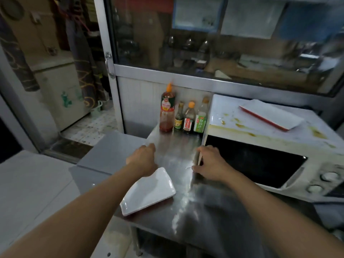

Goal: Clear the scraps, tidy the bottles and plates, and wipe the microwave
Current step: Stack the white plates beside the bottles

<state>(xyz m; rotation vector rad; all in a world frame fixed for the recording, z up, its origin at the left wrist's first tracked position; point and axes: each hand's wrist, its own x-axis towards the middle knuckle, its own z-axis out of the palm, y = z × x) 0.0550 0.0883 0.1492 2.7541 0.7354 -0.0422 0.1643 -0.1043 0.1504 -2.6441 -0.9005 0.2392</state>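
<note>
A white rectangular plate [149, 192] lies tilted at the near left edge of the steel counter [173, 151]. My left hand [143, 159] hovers over its far corner with fingers curled down, holding nothing I can see. My right hand [210, 164] rests by the microwave's front left corner and pinches a thin wooden stick [200, 158]. The white microwave [270, 155] carries yellow-brown stains on its top, where a second white plate with a red rim [271, 114] lies. Several sauce bottles stand at the back wall: a tall red one [167, 108] and three smaller ones [189, 118].
A glass-fronted cabinet [223, 43] hangs above the counter behind an aluminium frame. Left of the counter a lower grey surface [109, 151] steps down. A doorway at the far left opens onto a tiled floor with a small white fridge [61, 94].
</note>
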